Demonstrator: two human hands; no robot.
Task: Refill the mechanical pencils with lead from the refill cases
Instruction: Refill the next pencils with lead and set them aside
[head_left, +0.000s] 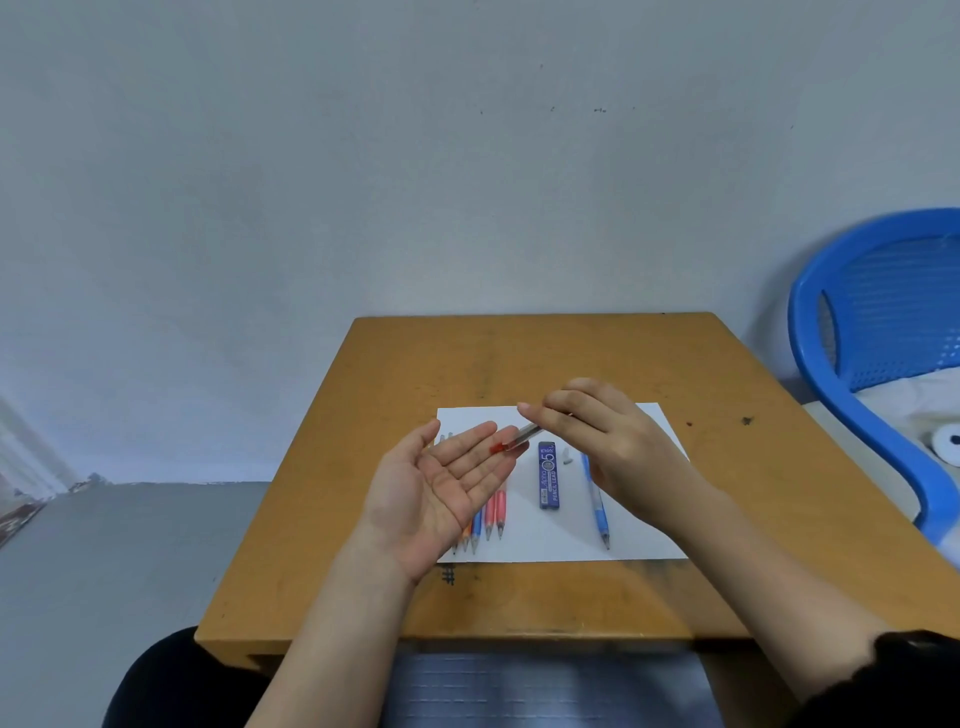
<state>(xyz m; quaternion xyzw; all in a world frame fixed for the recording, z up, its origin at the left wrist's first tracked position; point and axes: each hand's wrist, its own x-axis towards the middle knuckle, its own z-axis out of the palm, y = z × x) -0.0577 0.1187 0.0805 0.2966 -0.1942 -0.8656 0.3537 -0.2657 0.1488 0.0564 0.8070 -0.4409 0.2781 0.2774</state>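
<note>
A wooden table (519, 358) carries a white sheet of paper (561, 543) lying flat, nearer its front edge than its back edge. On the sheet lie a row of pencils (489, 519) with tips toward the front edge, a blue refill case (549, 475) and a blue pencil (598, 506).

the left hand (441, 483) covers the upper ends of the pencils (488, 512) in the row. the right hand (608, 441) hides the far end of the clear tube (514, 439) and the top of the blue pencil (600, 512). the chair (852, 332) is cut off at the right edge.
</note>
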